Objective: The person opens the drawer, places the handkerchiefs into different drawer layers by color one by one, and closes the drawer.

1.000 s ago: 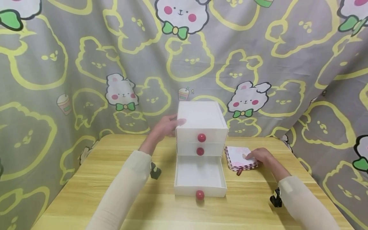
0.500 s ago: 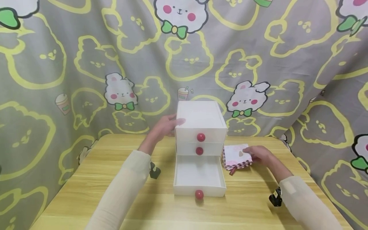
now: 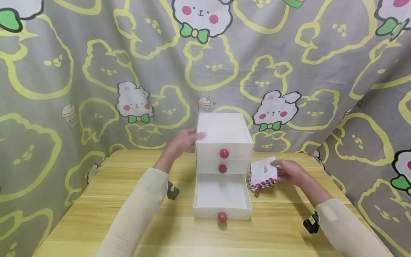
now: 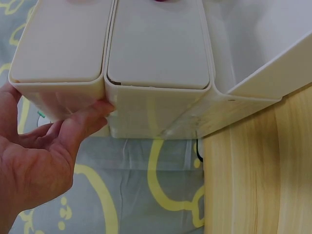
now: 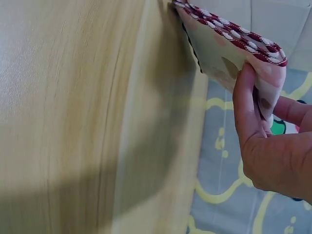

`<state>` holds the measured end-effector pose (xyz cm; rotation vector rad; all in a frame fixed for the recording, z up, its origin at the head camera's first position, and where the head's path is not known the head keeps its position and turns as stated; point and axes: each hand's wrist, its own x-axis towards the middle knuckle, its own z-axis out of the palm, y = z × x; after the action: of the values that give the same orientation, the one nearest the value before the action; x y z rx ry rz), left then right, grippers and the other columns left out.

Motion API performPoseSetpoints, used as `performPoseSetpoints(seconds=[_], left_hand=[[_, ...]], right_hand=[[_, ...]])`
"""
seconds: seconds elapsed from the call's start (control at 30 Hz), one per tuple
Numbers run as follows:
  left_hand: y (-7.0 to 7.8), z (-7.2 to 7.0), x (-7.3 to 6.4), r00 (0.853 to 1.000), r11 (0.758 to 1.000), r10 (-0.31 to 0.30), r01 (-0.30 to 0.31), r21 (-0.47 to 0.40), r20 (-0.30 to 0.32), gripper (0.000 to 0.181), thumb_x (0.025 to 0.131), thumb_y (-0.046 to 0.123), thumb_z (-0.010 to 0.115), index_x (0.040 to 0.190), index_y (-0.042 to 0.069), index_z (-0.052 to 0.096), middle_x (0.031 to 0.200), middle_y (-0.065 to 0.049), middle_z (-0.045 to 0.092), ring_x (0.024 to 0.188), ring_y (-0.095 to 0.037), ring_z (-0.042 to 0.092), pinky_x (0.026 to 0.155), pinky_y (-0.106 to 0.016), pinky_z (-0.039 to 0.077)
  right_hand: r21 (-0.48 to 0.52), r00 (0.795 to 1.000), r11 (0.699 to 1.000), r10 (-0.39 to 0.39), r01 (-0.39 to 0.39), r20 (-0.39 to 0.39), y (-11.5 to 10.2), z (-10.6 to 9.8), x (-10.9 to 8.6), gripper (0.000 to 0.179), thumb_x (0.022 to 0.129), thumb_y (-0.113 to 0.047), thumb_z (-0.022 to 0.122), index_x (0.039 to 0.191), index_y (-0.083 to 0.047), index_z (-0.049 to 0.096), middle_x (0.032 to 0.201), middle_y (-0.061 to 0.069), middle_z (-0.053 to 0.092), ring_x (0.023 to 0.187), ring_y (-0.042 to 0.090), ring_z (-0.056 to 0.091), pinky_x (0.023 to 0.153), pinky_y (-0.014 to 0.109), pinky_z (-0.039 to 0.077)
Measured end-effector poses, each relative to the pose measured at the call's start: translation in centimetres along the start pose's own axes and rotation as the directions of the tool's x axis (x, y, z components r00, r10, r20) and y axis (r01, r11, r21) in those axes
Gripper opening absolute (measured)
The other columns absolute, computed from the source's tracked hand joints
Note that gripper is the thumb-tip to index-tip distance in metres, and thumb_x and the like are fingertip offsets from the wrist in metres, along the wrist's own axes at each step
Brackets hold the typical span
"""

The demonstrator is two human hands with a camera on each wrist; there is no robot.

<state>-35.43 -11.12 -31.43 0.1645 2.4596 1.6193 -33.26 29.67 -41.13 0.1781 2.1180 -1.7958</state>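
Note:
A white drawer cabinet [image 3: 223,128] with red ball knobs stands on the wooden table, its bottom drawer [image 3: 223,191] pulled out with a bare floor showing. At the cabinet's upper left side, my left hand [image 3: 184,141] holds on, thumb over the top edge and fingers against the side wall [image 4: 141,107]. To the right of the cabinet, my right hand [image 3: 292,171] pinches a folded cloth [image 3: 263,171] by its right edge. White-pink with a small brown print, the cloth has a red-and-white checked border and a dark red loop. It is tilted, its right side raised.
The table [image 3: 135,214] ends at a back edge behind the cabinet. A grey curtain [image 3: 167,71] with yellow outlines and rabbit prints hangs behind and at both sides. A black wrist camera [image 3: 311,224] sits below the right sleeve.
My right hand has gone from lying on the cloth to pinching its edge; the cloth has slid left toward the cabinet and tilted up. The left hand stays on the cabinet.

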Motion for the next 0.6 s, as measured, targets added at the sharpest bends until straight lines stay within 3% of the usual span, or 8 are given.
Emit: performPoseSetpoints(seconds=[0.2,0.33,0.6], left_hand=[[0.0,0.0,0.0,1.000,1.000,0.003,-0.003,-0.004,0.005,0.085,0.092,0.051,0.070,0.161,0.019,0.030,0.162,-0.015,0.037,0.131,-0.035,0.059,0.101,-0.046,0.058],[0.0,0.0,-0.1,1.000,1.000,0.006,-0.006,-0.002,0.007,0.085,0.093,0.051,0.070,0.161,0.019,0.030,0.163,-0.015,0.036,0.133,-0.035,0.057,0.101,-0.046,0.058],[0.0,-0.1,0.0,1.000,1.000,0.010,-0.010,0.017,0.001,0.086,0.092,0.052,0.069,0.161,0.017,0.030,0.164,-0.014,0.034,0.134,-0.036,0.056,0.103,-0.047,0.056]], right_hand=[[-0.029,0.999,0.999,-0.042,0.042,0.003,-1.2,0.4,-1.7,0.036,0.101,-0.019,0.056,0.126,0.006,0.048,0.082,0.000,0.068,0.072,0.011,0.068,0.067,0.023,0.063],[-0.025,0.996,0.997,-0.075,0.076,0.046,-2.3,0.5,-3.1,0.041,0.104,-0.020,0.053,0.133,0.007,0.045,0.087,0.000,0.071,0.077,0.010,0.070,0.069,0.024,0.063],[-0.024,0.986,0.992,-0.123,0.127,0.109,-4.3,0.8,-5.8,0.038,0.104,-0.022,0.055,0.131,0.004,0.046,0.095,-0.001,0.071,0.087,0.012,0.072,0.076,0.027,0.063]])
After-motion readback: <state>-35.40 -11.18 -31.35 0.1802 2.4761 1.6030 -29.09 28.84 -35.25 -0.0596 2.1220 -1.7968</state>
